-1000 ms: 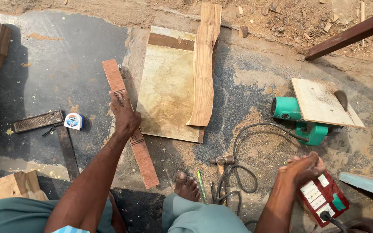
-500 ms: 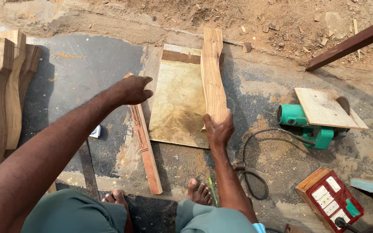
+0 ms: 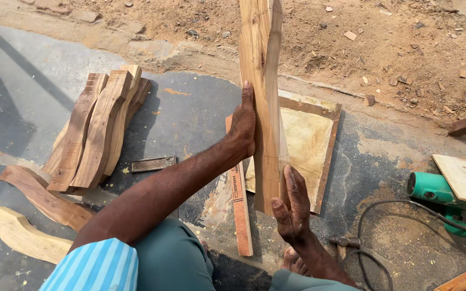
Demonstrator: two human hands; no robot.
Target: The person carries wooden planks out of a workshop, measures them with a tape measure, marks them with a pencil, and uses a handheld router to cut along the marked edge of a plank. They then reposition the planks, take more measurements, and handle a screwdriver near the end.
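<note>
- Seen from the head camera, a long wavy-edged wooden board [image 3: 262,91] runs from the top edge of the frame down to the centre, held up and tilted between both hands.
- Its left edge meets the left hand [image 3: 244,121], which lies flat along it in the middle of the frame; the fingers [image 3: 247,97] are straight and pressed together, pointing up the board, not curled round it.
- At the lower centre, the right hand [image 3: 292,207] takes the board's bottom end; its fingers [image 3: 296,186] are slightly spread and rest against the board's right face, with the thumb near the lower corner. How far they wrap behind the wood cannot be told.
- Behind the board, a flat square plywood panel [image 3: 311,145] with a darker rim lies on the ground, right of centre.
- A narrow reddish wooden strip [image 3: 241,210] lies on the ground just left of the board's lower end, passing under the left wrist.
- In the left half of the frame, a stack of similar curved wooden pieces [image 3: 95,129] rests on the dark slab, with two more shaped pieces [image 3: 33,210] lower left.
- A small dark rasp-like tool [image 3: 153,164] lies just right of the stack.
- At the right edge sits a green power tool [image 3: 449,202], its black cable [image 3: 376,231] looping toward the lower centre.
</note>
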